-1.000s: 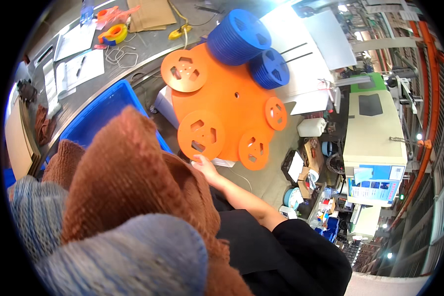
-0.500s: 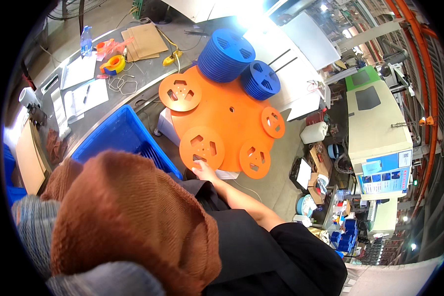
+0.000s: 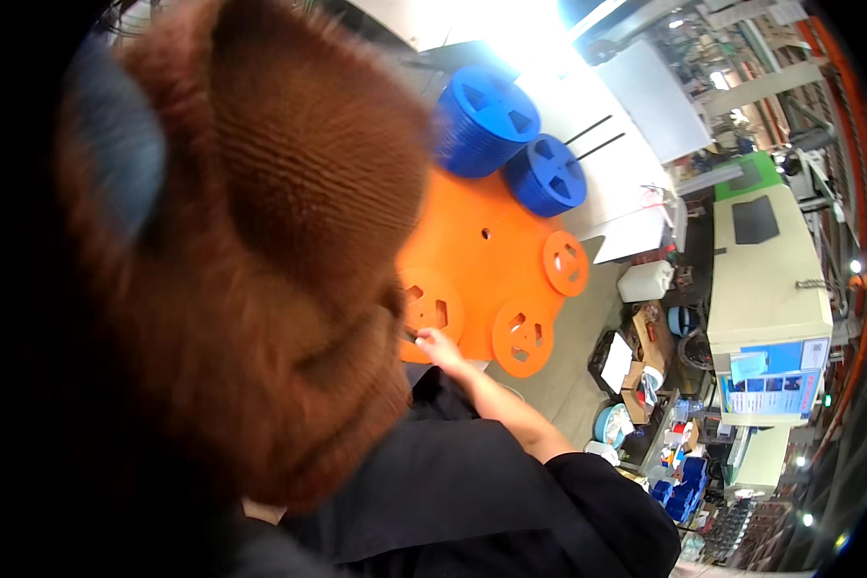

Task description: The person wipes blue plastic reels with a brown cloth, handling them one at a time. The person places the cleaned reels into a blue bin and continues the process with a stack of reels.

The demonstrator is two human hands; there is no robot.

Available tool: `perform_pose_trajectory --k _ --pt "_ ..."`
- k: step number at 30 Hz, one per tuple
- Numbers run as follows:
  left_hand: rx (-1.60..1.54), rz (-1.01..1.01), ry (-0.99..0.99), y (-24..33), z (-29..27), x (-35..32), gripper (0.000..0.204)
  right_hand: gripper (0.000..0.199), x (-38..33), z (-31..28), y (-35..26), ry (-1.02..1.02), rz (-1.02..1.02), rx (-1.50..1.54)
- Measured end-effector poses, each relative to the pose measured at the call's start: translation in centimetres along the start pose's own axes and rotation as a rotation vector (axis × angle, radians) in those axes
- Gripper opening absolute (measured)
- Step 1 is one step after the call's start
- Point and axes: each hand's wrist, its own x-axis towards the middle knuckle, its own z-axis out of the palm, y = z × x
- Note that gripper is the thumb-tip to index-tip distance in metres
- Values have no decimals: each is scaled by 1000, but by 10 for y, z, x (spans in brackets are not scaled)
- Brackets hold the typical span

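Note:
At the near edge of the round orange table (image 3: 467, 207), my right hand (image 3: 440, 349) is on the rim of a slotted orange disc (image 3: 432, 297). Its fingers look closed at that rim, though the undersides are hidden. Two more orange discs, one at the near right (image 3: 523, 337) and one at the right (image 3: 565, 263), lie along the table edge. On the far side stand a tall stack of blue reels (image 3: 486, 120) and a shorter blue stack (image 3: 546, 175). Brown knitted cloth (image 3: 308, 164), blurred, fills the left. My left hand does not show.
A white surface (image 3: 636, 183) with two dark rods lies beyond the blue stacks. To the right are a white jerrycan (image 3: 644, 281), cardboard boxes (image 3: 652, 337), a teal basin (image 3: 609, 424) and a large beige machine (image 3: 771, 289) with a green top.
The brown cloth has swung up and now covers the workbench, blue bin and left-hand orange disc. The whole scene has shifted right and slightly down. My right hand stays at the same disc's rim.

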Motion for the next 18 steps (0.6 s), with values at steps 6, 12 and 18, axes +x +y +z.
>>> perform_pose_trajectory --k 6,12,18 --pt "-13 -62 -29 -65 24 64 25 38 95 -58 8 -9 46 77" --pt "207 -470 459 -170 46 147 26 43 210 -155 -74 36 -11 66" --pt "342 -1071 68 -349 144 13 49 58 352 -249 -168 349 -628 -59"
